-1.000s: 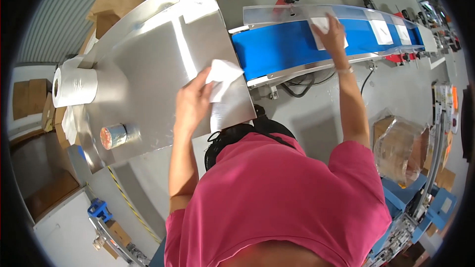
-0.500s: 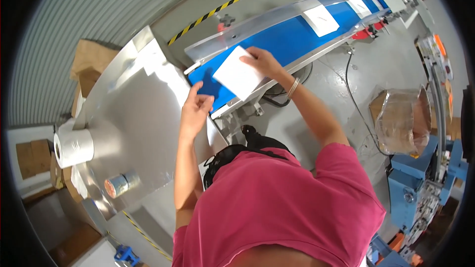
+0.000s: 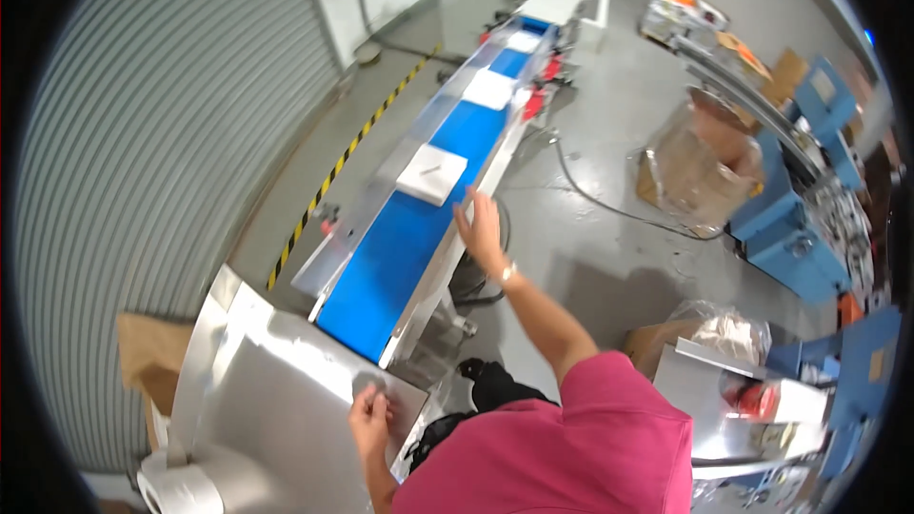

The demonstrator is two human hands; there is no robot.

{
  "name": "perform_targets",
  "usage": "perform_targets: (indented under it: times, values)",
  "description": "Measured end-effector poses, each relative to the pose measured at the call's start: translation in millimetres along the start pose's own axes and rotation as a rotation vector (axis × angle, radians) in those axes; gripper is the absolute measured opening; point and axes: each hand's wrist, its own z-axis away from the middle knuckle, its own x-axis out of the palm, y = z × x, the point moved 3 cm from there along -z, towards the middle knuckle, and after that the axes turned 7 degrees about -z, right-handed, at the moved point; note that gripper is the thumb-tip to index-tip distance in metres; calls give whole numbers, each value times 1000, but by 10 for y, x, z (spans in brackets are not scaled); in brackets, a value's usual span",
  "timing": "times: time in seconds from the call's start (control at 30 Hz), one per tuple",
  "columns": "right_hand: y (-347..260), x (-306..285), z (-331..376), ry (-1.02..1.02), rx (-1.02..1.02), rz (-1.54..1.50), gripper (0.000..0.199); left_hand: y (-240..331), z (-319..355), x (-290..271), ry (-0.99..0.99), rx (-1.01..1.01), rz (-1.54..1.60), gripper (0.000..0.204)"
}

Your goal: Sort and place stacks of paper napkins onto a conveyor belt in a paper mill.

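Note:
A blue conveyor belt (image 3: 400, 247) runs away from me toward a machine at the top. A white flat packet (image 3: 431, 174) lies on the belt, just beyond my right hand (image 3: 479, 225). That hand is open, empty, fingers spread over the belt's near metal rail. Two more white packets (image 3: 488, 88) ride further up the belt. My left hand (image 3: 369, 416) rests flat and empty on the steel table (image 3: 276, 390) near its right edge.
A white paper roll (image 3: 181, 490) stands at the table's lower left. A brown carton (image 3: 148, 357) sits left of the table. A clear plastic bag of cartons (image 3: 700, 167) lies on the floor at right, beside blue machinery (image 3: 795, 228). A grey shutter fills the left.
My right hand has let go of the white packet, which now lies on the belt and has moved on. My left hand came down onto the steel table. My view swung right.

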Motion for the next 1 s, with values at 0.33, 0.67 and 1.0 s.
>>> perform_targets:
  times: [0.33, 0.67, 1.0]
  values:
    - [-364, -876, 3011, -23, 614, 69, 31, 17, 355, -28, -202, 469, -469, 17]
    - [-1263, -1571, 4544, -818, 739, -26, 28, 81, 465, 366, -441, 716, -803, 30]
    - [-1380, -3880, 5940, -351, 1262, 147, 38, 208, 1670, 1530, -807, 769, -617, 26]
